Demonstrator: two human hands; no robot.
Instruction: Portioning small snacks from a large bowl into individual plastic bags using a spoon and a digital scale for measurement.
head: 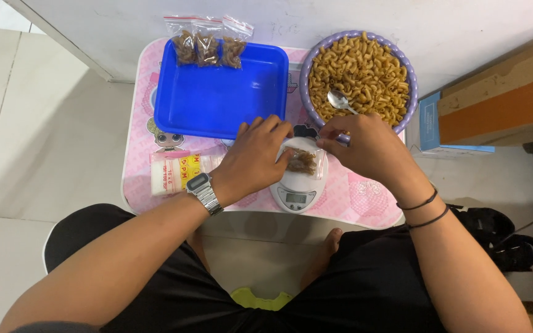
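A small clear bag of brown macaroni (302,161) lies on a white kitchen scale (297,196). My left hand (255,159) holds the bag's left edge, a metal watch on its wrist. My right hand (365,148) pinches the bag's top right edge, with two dark bands on that wrist. Just beyond my right hand stands a purple bowl (306,66) full of macaroni, with a metal spoon (339,100) resting in it.
A blue tray (223,102) at the back left holds three filled bags (208,44) along its far edge. A pack of empty plastic bags (177,172) lies left of the scale on the pink table (365,203). A cardboard box (445,123) and black sandals (504,237) are on the right.
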